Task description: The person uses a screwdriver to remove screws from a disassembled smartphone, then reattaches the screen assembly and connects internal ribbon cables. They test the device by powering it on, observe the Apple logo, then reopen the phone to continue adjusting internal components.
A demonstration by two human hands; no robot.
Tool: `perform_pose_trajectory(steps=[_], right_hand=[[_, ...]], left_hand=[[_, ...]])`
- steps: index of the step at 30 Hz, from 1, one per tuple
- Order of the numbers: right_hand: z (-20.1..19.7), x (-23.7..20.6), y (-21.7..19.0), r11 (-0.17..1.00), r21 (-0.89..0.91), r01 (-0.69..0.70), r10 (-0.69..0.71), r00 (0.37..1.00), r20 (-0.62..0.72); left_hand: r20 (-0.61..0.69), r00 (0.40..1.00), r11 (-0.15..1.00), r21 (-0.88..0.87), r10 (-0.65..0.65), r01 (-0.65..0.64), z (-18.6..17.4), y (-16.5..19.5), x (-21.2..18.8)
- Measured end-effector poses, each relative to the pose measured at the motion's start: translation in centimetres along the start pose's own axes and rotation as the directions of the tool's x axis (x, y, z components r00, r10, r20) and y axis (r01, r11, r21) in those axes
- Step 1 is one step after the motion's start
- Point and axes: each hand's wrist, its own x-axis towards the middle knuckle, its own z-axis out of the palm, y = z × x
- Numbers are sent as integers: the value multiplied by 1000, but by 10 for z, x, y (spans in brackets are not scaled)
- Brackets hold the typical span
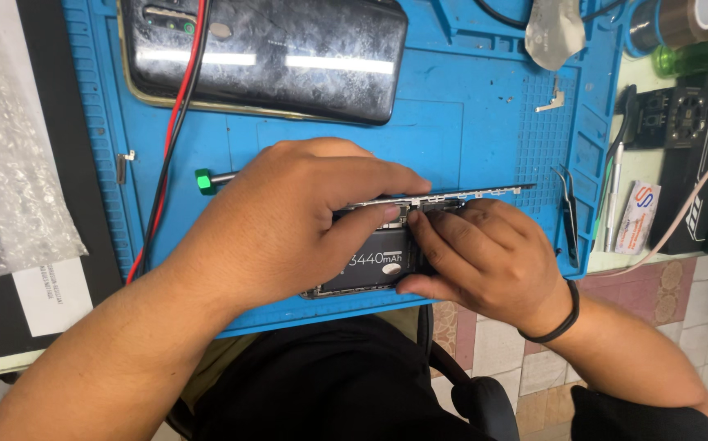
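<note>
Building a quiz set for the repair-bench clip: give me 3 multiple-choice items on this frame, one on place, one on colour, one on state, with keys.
1. Where does the dark phone back cover lie?
A. on the far part of the blue mat
B. on the floor tiles
C. on the bubble wrap

2. What colour is the end of the screwdriver handle beside the left hand?
A. yellow
B. green
C. white

3. What state is the phone under the hands in?
A. sealed, screen lit
B. boxed
C. opened, battery showing

Answers:
1 A: the cover rests on the blue mat, beyond both hands, with red and black wires crossing it.
2 B: a green cap sticks out just left of the left hand.
3 C: the black battery shows between the left hand and the right hand, whose fingers press on its inside.
</note>
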Motion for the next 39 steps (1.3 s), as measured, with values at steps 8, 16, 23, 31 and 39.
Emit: perform_pose_trajectory(steps=[8, 16, 23, 31, 39], right_hand=[[1, 2, 3, 999, 45, -19, 20, 1000, -9], [-2, 2, 4, 1000, 21, -14, 14, 1000, 11], [-2, 1, 8, 997, 79, -16, 16, 1000, -4], [-2, 2, 7, 997, 74, -5, 4, 1000, 14], [-4, 0, 8, 993, 113, -19, 18, 1000, 6]], left_hand=[[-7, 1000, 1000, -11, -9, 9, 1, -1, -1], [30, 998, 998, -10, -54, 54, 0, 2, 1], [27, 998, 998, -14, -56, 56, 0, 2, 0], [19, 999, 999, -14, -46, 47, 1, 2, 0], [25, 999, 999, -10, -35, 35, 1, 1, 1]])
